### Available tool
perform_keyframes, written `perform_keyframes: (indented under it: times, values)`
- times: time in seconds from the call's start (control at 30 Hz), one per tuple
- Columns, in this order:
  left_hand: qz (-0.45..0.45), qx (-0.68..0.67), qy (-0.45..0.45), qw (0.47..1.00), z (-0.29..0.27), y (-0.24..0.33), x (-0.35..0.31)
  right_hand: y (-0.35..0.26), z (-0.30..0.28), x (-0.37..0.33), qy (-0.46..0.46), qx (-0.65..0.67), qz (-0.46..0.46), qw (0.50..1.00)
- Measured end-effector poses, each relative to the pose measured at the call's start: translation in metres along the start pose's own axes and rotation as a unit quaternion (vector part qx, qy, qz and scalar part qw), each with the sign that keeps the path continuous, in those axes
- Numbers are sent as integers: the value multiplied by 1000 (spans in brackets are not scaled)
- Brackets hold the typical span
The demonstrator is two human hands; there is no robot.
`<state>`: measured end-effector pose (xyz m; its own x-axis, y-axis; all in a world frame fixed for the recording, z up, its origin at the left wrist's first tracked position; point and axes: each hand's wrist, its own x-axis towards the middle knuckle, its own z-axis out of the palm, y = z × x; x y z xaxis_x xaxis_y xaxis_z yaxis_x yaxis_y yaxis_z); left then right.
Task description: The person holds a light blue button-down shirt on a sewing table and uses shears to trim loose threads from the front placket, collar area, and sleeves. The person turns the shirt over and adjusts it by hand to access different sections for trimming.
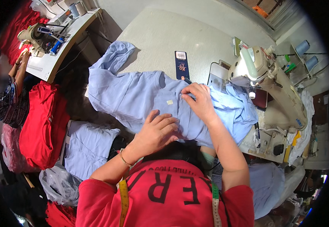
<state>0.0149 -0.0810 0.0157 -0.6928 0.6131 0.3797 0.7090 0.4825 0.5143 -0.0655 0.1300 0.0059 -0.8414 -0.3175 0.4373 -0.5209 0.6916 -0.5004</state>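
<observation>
A light blue garment (pixel 134 94) lies spread over the table, with one sleeve bent out at the far left. My right hand (pixel 198 100) is closed, thumb and fingertips pinching the cloth along a straight seam. To the left of it, my left hand (pixel 155 132) is open, its fingers apart and curved over the near part of the garment. A small pale square patch (pixel 169 102) lies on the cloth between the hands. More bunched light blue cloth (pixel 234 106) is at my right, by the sewing machine (pixel 263 72).
A dark card (pixel 180 64) lies on the table (pixel 160 34) beyond the garment. At the far left, a person (pixel 7 90) is at a second sewing machine (pixel 34 39). Red cloth (pixel 43 128) and folded light blue cloth (pixel 89 147) are piled at my left. A measuring tape (pixel 123 200) hangs round me.
</observation>
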Motion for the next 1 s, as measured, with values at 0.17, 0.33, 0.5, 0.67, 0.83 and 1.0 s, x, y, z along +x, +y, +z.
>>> perform_keyframes:
  times: [0.17, 0.33, 0.5, 0.67, 0.83, 1.0]
  values:
    - [-47, 15, 116, 992, -11, -17, -14, -6, -2, 0, 11, -33, -48, 998]
    - [-177, 147, 216, 949, -44, -59, -34, -5, 0, -3, -12, -19, -50, 998]
    - [-218, 260, 109, 934, -52, -81, -29, -3, 2, -2, -2, -18, -36, 999]
    - [-212, 243, 9, 947, -47, -139, 24, 5, 2, -3, 21, -88, 22, 996]
    - [-178, 192, -90, 961, -46, -177, 84, -16, -16, -9, -48, 2, 28, 998]
    - [-122, 173, -90, 973, -45, -190, 104, -28, -14, -15, -90, -60, 70, 992]
